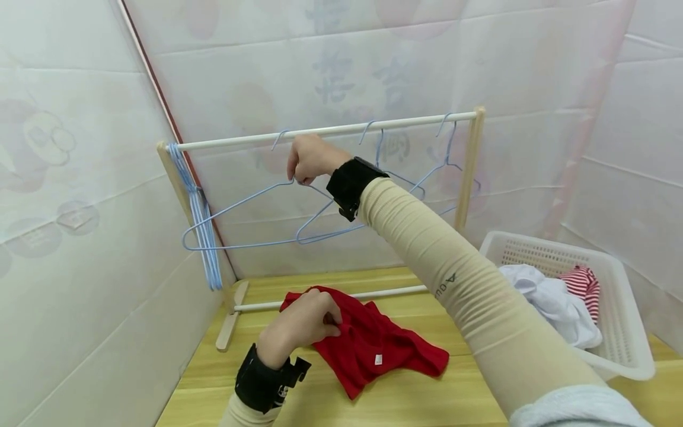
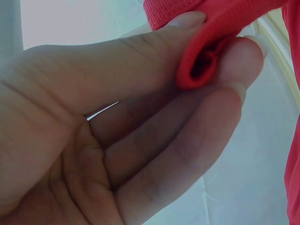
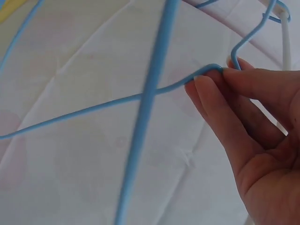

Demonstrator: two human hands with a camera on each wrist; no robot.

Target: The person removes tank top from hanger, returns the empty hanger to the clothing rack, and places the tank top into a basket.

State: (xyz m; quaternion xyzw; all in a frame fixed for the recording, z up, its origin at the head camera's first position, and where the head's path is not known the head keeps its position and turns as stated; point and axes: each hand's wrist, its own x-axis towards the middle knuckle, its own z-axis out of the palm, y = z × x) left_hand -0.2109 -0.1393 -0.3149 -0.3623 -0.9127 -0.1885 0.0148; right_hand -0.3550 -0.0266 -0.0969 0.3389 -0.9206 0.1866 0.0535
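Observation:
My right hand (image 1: 316, 159) pinches the neck of a blue wire hanger (image 1: 240, 203) whose hook sits over the white rail (image 1: 331, 130). In the right wrist view, thumb and fingers close on the hanger's bend (image 3: 211, 68) just below the hook. Low on the table, my left hand (image 1: 304, 320) pinches an edge of a red garment (image 1: 373, 341). A small white label shows on the cloth. The left wrist view has the folded red hem (image 2: 199, 65) between thumb and fingertips. The garment's full shape cannot be made out, as it lies crumpled.
More blue hangers (image 1: 447, 148) hang toward the rail's right end, and a bunch of hangers (image 1: 200, 219) hangs at its left end. A white basket (image 1: 629, 320) with white cloth (image 1: 555, 302) and red-striped cloth (image 1: 583, 289) stands right. The rack's wooden foot (image 1: 232, 317) rests on the table.

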